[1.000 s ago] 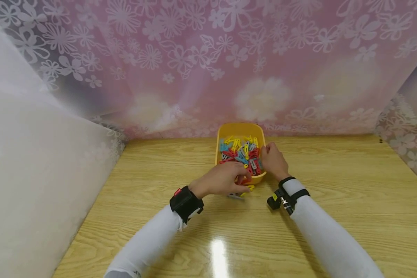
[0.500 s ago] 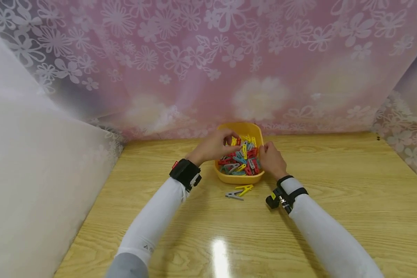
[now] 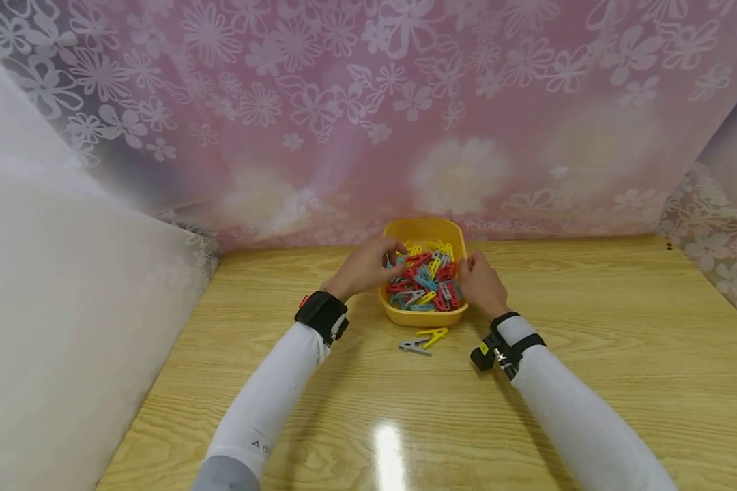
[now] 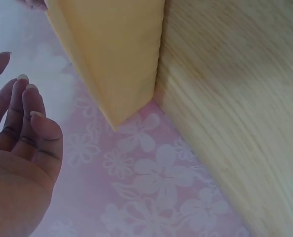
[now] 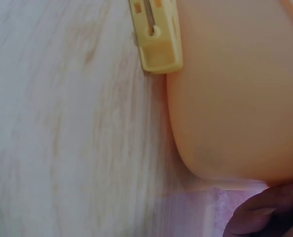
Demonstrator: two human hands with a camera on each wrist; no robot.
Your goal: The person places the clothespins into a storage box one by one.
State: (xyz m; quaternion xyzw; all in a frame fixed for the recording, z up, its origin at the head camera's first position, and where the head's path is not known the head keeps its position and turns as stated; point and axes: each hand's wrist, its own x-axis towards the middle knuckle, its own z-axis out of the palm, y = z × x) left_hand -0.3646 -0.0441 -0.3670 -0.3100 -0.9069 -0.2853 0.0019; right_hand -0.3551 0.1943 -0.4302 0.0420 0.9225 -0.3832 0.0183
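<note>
A yellow plastic basket [image 3: 426, 318] stands on the table near the back wall, with a mixed heap of red, yellow, blue and grey clothespins [image 3: 430, 276] inside. My left hand [image 3: 368, 266] hovers over its left rim, fingertips above the heap. In the left wrist view that hand [image 4: 23, 158] has loosely bent fingers, thumb apart, and holds nothing; the basket's outer wall [image 4: 117, 54] is beside it. At the right rim my right hand [image 3: 482, 283] grips the basket. Only a few of its fingers [image 5: 257, 219] show in the right wrist view, at the basket's edge.
In front of the basket, a yellow clothespin [image 3: 435, 336] and a grey clothespin [image 3: 414, 346] lie together on the wooden table [image 3: 319, 423]. A pink flowered sheet [image 3: 344, 136] hangs right behind the basket, and a white sheet [image 3: 67, 307] closes off the left side.
My left hand has moved from the basket's front edge back over the heap, then slightly left to the left rim. The right hand has stayed at the right rim.
</note>
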